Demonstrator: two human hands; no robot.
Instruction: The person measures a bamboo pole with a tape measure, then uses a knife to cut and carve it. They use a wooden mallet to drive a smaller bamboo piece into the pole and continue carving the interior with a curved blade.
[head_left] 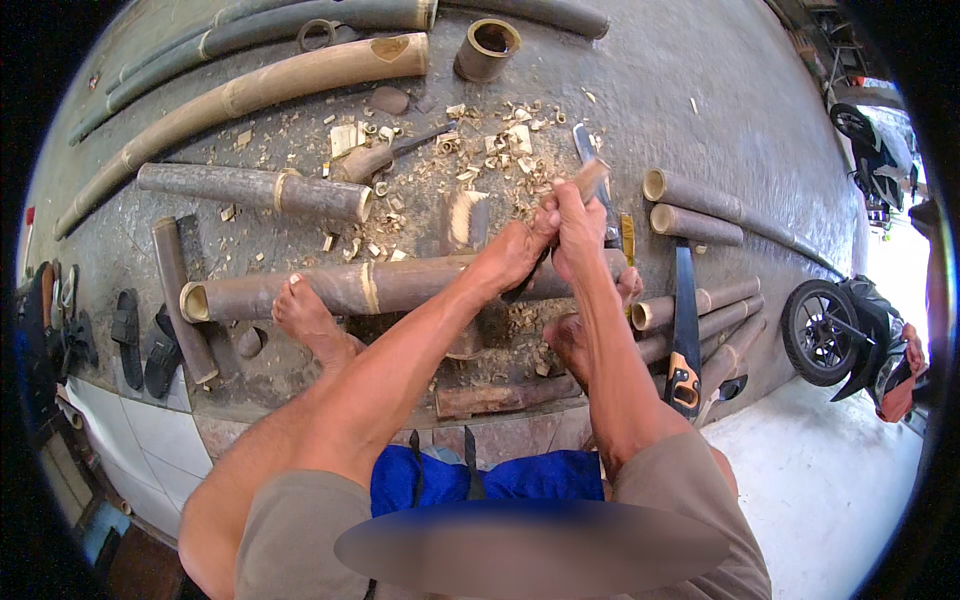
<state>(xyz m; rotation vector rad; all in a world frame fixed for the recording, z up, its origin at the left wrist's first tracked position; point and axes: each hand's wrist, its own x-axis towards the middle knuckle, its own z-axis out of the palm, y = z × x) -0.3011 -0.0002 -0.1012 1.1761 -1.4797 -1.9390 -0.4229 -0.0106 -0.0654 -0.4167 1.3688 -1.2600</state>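
Note:
My right hand (580,232) is closed round a wooden-handled knife; the pale handle end (592,176) sticks out above the fist. Pressed against it, my left hand (522,250) is closed too, with its fingertips partly hidden. A dark strip like the knife's blade slants out below the hands, over a long brown bamboo pole (415,285). That pole lies crosswise on the floor in front of me. My left foot (312,318) rests on it, while my right foot (570,345) is beside it, partly behind my forearm.
Wood shavings (515,140) litter the floor beyond the pole. Another wooden-handled knife (365,162) lies among them. A handsaw (685,330) and several bamboo pieces (700,225) are at the right. More bamboo poles (260,90) and a short bamboo cup (487,50) lie farther off. A motorcycle (840,325) stands far right.

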